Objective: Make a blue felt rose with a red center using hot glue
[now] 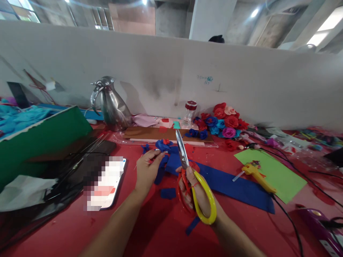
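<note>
While L hand [147, 168] pinches blue paper [163, 145] over red table [158, 228], R hand [204, 195] grips scissors [184, 155] just beside, pointing up; prob. best keep pinch firm, scissors clear of L hand.

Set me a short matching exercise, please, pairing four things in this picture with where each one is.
Column one:
1. Scissors
2. Yellow glue gun
3. Metal jug
4. Phone

Column two:
A. Standing near the pale wall
B. Lying flat, left of the left hand
C. Held in the right hand
D. Lying partly on the light green sheet

Right pairs: 1-C, 2-D, 3-A, 4-B.
</note>
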Tool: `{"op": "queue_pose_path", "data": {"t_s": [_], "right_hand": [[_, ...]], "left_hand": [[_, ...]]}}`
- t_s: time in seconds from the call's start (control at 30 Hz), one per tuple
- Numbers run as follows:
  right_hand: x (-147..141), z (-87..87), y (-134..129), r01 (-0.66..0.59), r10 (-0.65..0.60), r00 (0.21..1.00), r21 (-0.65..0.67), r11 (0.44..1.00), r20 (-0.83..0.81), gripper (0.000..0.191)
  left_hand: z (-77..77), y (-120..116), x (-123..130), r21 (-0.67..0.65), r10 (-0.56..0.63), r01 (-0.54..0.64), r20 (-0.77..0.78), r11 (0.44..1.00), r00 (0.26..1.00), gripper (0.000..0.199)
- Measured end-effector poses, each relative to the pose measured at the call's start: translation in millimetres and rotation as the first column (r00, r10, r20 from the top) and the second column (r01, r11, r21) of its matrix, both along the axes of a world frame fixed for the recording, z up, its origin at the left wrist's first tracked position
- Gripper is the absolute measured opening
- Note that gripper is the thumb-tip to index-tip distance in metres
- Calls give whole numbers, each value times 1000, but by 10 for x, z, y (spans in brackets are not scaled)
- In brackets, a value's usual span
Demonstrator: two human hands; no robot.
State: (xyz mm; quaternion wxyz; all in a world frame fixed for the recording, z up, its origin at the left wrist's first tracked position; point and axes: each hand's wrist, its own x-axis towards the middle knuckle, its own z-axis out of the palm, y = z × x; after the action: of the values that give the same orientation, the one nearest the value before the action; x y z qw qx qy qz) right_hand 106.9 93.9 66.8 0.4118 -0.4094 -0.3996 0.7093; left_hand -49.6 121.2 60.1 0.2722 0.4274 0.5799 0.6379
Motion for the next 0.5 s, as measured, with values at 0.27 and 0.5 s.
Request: {"op": "queue_pose_path", "data": {"t_s": [0.27, 0.5], "right_hand": [[38, -18, -7, -23, 25, 999, 64, 998, -33, 59], [136, -10, -88, -310, 297, 948, 132, 941, 112, 66]], "left_hand": [[-32, 22, -8, -52, 4, 6, 203, 999, 979, 18], [-45, 18, -49, -129, 61, -25, 285, 991, 956, 29]]}}
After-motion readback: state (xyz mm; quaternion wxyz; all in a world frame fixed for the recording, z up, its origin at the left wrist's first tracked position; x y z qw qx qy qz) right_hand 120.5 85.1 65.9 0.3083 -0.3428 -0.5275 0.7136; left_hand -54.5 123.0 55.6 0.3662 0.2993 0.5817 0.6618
